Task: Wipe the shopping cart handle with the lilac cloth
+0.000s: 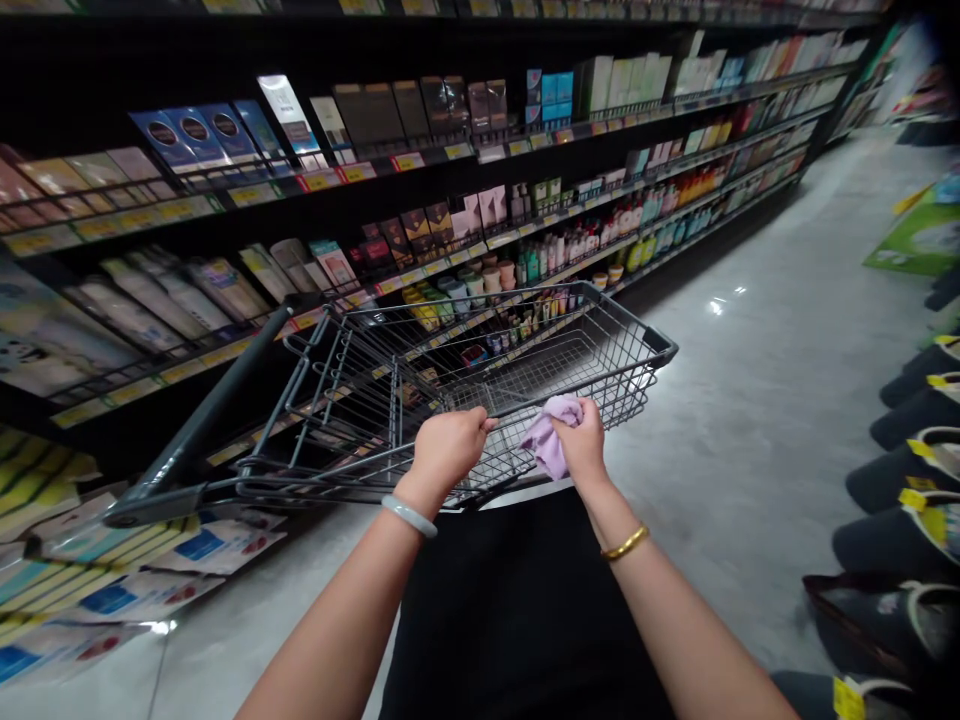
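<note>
A dark wire shopping cart stands sideways in front of me, its handle at the left. My left hand is closed around the cart's near top rim. Farther right along the same rim, my right hand pinches a crumpled lilac cloth, which hangs against the wire side. The rim under the cloth is partly hidden. Through the mesh, the cart's basket floor shows bare wire.
Long shelves of boxed and bottled goods run behind the cart. Packaged goods sit low at the left. Several dark buckets with yellow tags line the right side. A grey floor runs between them, and a green box stands farther back.
</note>
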